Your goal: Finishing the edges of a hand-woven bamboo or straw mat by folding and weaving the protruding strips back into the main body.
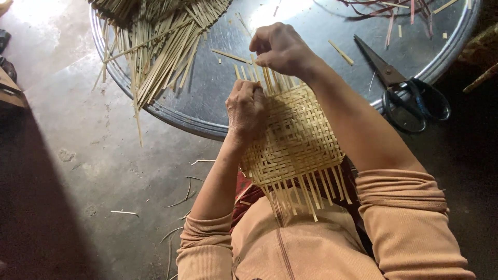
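A square mat (298, 140) woven from pale bamboo strips rests on my lap and against the rim of a round metal tray (207, 111). Loose strip ends stick out at its near and far edges. My left hand (246, 106) is closed on the mat's left far corner, pinching the weave. My right hand (282, 49) is above the far edge, fingers pinched on a single bamboo strip (257, 65) among the upright ends. Both forearms come out of rolled-up peach sleeves.
A heap of loose bamboo strips (161, 46) lies on the tray's left part and hangs over its rim. Black-handled scissors (407, 88) lie on the tray at the right. Reddish strips (389, 10) sit at the far right. Scraps litter the concrete floor (104, 155).
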